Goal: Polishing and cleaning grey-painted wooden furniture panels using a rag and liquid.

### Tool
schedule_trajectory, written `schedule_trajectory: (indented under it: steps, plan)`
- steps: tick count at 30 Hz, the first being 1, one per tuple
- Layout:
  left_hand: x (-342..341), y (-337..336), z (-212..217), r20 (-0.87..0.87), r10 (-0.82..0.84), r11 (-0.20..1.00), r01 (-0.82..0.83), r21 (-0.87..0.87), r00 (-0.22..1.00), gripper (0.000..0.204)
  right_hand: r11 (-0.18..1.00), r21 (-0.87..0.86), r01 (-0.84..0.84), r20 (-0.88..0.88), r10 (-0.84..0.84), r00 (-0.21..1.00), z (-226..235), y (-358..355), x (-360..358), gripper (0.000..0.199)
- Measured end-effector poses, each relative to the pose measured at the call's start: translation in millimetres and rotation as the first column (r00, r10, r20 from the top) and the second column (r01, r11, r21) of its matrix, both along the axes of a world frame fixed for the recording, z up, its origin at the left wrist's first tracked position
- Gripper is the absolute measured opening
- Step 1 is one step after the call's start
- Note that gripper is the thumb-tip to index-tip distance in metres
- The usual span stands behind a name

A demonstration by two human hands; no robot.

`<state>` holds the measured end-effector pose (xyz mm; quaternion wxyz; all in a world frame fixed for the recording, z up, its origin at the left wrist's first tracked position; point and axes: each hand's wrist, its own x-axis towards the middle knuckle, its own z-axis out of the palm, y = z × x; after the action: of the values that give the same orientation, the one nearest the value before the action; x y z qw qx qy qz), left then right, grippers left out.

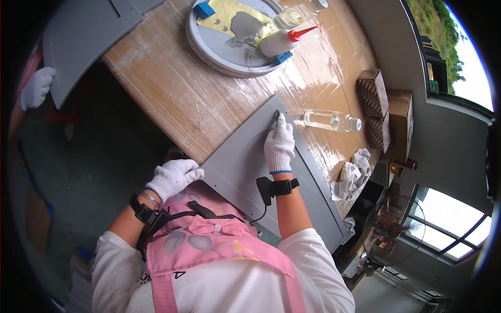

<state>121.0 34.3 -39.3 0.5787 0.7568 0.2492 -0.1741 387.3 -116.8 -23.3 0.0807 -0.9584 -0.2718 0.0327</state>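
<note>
A flat grey panel (237,159) lies slanted across the table's near edge, partly over my lap. My left hand (175,178), in a white knit glove, grips the panel's left corner; its thumb is mostly hidden. My right hand (280,145), gloved the same way, is over the panel near its far corner. Its fingers are pressed together and point away from me. A small dark spot shows at the fingertips; whether it is a held piece or a stained glove tip is too small to tell. Just right of this hand, a clear bottle (331,120) with a white cap lies on its side.
On the film-wrapped table (172,78), a round grey lid (209,49) bears a white squeeze bottle (276,44) with a red nozzle, blue blocks and yellow sandpaper-like sheet. Crumpled cloths (350,175) lie at right. A co-worker's gloved hand (37,87) touches another grey panel (86,44).
</note>
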Motion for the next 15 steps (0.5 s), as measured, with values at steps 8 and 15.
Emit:
schedule_trajectory:
  steps: [8, 15]
  plan:
    - [0.4, 0.1, -0.1, -0.008, 0.003, 1.0, -0.004, -0.019, 1.0, 0.038, 0.999, 0.025, -0.022, 0.004, 0.021, 1.0, -4.9, 3.6, 2.8, 0.04]
    - [-0.8, -0.2, -0.3, -0.011, 0.022, 0.999, -0.023, -0.044, 1.0, 0.036, 0.993, 0.07, -0.098, 0.11, 0.09, 0.99, -7.6, 2.5, 7.2, 0.048]
